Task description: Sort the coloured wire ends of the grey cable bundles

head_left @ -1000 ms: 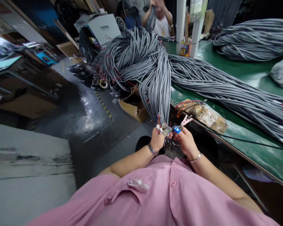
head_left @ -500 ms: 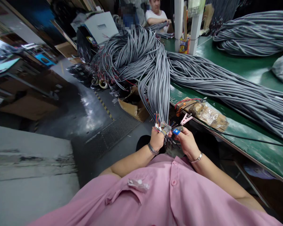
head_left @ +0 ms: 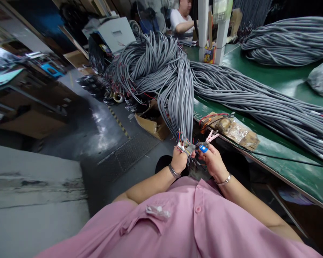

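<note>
My left hand is closed around the lower ends of a hanging bundle of grey cables. Thin coloured wires and white pieces stick out above its fist, and its thumb has a grey wrapping. Just right of it, my right hand is pinched shut, a blue cover on the thumb. Fine wire ends lie close to those fingertips; what they grip is too small to make out. A pink clip is directly above the right hand, at the table edge.
More grey cables run along the green table, with a coil behind. A tape-wrapped block lies near the edge. Below the bundle stands an open cardboard box. Across the table sits a person in white.
My right thumb has shifted slightly up and right, and its fingers now come nearer the pink clip. My left hand keeps its grip. The person across the table has moved an arm.
</note>
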The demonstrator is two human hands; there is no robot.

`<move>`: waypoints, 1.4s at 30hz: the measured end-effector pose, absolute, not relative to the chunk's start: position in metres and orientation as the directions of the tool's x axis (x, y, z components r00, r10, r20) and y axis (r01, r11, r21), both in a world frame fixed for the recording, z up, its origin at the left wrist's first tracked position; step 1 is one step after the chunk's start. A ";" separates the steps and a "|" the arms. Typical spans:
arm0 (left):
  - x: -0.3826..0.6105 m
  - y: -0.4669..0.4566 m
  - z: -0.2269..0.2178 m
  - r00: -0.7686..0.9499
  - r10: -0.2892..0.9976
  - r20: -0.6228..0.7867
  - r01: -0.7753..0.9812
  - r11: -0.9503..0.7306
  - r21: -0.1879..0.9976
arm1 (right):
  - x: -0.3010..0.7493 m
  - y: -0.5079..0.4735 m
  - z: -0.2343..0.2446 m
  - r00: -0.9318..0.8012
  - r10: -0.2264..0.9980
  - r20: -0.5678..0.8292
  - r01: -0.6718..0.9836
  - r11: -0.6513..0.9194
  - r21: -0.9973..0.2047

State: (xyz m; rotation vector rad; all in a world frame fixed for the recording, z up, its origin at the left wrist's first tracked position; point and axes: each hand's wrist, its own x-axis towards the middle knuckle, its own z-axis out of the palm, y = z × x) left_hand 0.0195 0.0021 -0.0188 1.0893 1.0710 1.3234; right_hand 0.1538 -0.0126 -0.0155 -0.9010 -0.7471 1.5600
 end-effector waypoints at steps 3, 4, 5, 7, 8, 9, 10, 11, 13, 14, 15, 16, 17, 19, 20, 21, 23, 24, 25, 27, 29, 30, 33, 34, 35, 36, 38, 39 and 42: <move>0.019 0.001 -0.018 -0.012 0.999 0.032 -0.167 -0.033 0.985 | 0.152 -0.011 -0.016 -0.036 0.986 -0.160 -0.488 -0.157 -0.859; 0.019 0.001 -0.018 -0.013 0.999 0.030 -0.166 -0.031 0.986 | 0.152 -0.010 -0.016 -0.020 0.987 -0.161 -0.482 -0.151 -0.863; 0.019 0.001 -0.018 -0.015 1.000 0.026 -0.166 -0.028 0.986 | 0.151 -0.010 -0.016 -0.010 0.987 -0.162 -0.479 -0.147 -0.866; 0.019 0.001 -0.019 -0.022 1.000 0.019 -0.164 -0.023 0.986 | 0.151 -0.011 -0.017 -0.012 0.987 -0.161 -0.480 -0.147 -0.865; 0.020 0.001 -0.020 -0.028 0.999 0.021 -0.164 -0.026 0.986 | 0.151 -0.011 -0.017 -0.018 0.987 -0.160 -0.485 -0.148 -0.862; 0.020 0.001 -0.020 -0.035 0.999 0.026 -0.164 -0.031 0.986 | 0.151 -0.012 -0.017 -0.023 0.987 -0.159 -0.491 -0.150 -0.859; 0.020 0.002 -0.020 -0.043 0.999 0.032 -0.163 -0.039 0.986 | 0.151 -0.012 -0.018 -0.030 0.987 -0.157 -0.495 -0.151 -0.856; 0.021 0.002 -0.020 -0.053 0.998 0.037 -0.162 -0.045 0.986 | 0.151 -0.013 -0.018 -0.035 0.987 -0.155 -0.498 -0.152 -0.854; 0.022 0.003 -0.020 -0.068 0.997 0.039 -0.159 -0.049 0.986 | 0.150 -0.015 -0.019 -0.044 0.987 -0.156 -0.498 -0.157 -0.853; 0.022 0.003 -0.019 -0.073 0.997 0.033 -0.160 -0.045 0.986 | 0.150 -0.016 -0.020 -0.048 0.986 -0.159 -0.497 -0.162 -0.852; 0.023 0.003 -0.019 -0.076 0.997 0.025 -0.164 -0.037 0.986 | 0.149 -0.017 -0.020 -0.050 0.986 -0.162 -0.496 -0.165 -0.852; 0.023 0.003 -0.018 -0.076 0.997 0.015 -0.172 -0.028 0.985 | 0.149 -0.018 -0.021 -0.052 0.985 -0.164 -0.495 -0.167 -0.853; 0.023 0.004 -0.017 -0.075 0.997 0.006 -0.181 -0.019 0.983 | 0.149 -0.020 -0.022 -0.056 0.985 -0.164 -0.491 -0.170 -0.854; 0.022 0.004 -0.015 -0.062 0.998 -0.005 -0.199 -0.007 0.980 | 0.150 -0.022 -0.024 -0.081 0.984 -0.162 -0.475 -0.181 -0.861; 0.021 0.004 -0.014 -0.050 0.999 -0.005 -0.206 -0.005 0.978 | 0.152 -0.022 -0.025 -0.102 0.982 -0.158 -0.464 -0.187 -0.866; 0.020 0.004 -0.013 -0.036 0.999 -0.001 -0.213 -0.006 0.977 | 0.155 -0.022 -0.027 -0.123 0.980 -0.154 -0.458 -0.194 -0.868; 0.017 0.004 -0.010 -0.002 1.000 0.007 -0.228 -0.007 0.974 | 0.162 -0.020 -0.031 -0.138 0.979 -0.148 -0.485 -0.197 -0.852; 0.016 0.003 -0.008 0.020 1.000 0.008 -0.240 -0.003 0.971 | 0.167 -0.018 -0.033 -0.126 0.981 -0.151 -0.518 -0.195 -0.833; 0.015 0.003 -0.005 0.046 0.999 0.006 -0.250 0.005 0.968 | 0.173 -0.015 -0.035 -0.104 0.982 -0.161 -0.561 -0.191 -0.806; 0.014 0.004 0.000 0.113 0.994 -0.006 -0.263 0.035 0.964 | 0.184 -0.007 -0.036 -0.059 0.978 -0.200 -0.633 -0.192 -0.750; 0.014 0.005 0.005 0.187 0.982 -0.028 -0.264 0.077 0.961 | 0.192 0.002 -0.034 -0.049 0.972 -0.229 -0.655 -0.205 -0.728; 0.015 0.006 0.008 0.224 0.974 -0.040 -0.261 0.100 0.960 | 0.195 0.006 -0.031 -0.056 0.972 -0.229 -0.649 -0.210 -0.731; 0.017 0.010 0.012 0.329 0.941 -0.076 -0.241 0.162 0.957 | 0.197 0.017 -0.022 -0.077 0.981 -0.176 -0.604 -0.187 -0.774; 0.018 0.012 0.013 0.365 0.927 -0.084 -0.226 0.175 0.958 | 0.196 0.019 -0.019 -0.076 0.985 -0.156 -0.591 -0.170 -0.788; 0.019 0.014 0.013 0.399 0.913 -0.089 -0.210 0.185 0.960 | 0.194 0.022 -0.018 -0.070 0.988 -0.139 -0.583 -0.154 -0.798; 0.020 0.016 0.013 0.428 0.899 -0.093 -0.196 0.193 0.961 | 0.192 0.023 -0.017 -0.064 0.990 -0.128 -0.581 -0.142 -0.802; 0.021 0.020 0.012 0.473 0.876 -0.096 -0.188 0.207 0.960 | 0.189 0.025 -0.018 -0.057 0.991 -0.122 -0.598 -0.131 -0.790; 0.022 0.021 0.012 0.487 0.868 -0.096 -0.194 0.215 0.957 | 0.187 0.026 -0.019 -0.059 0.991 -0.123 -0.616 -0.133 -0.776; 0.024 0.025 0.011 0.495 0.863 -0.100 -0.214 0.233 0.949 | 0.182 0.026 -0.020 -0.061 0.990 -0.127 -0.682 -0.134 -0.719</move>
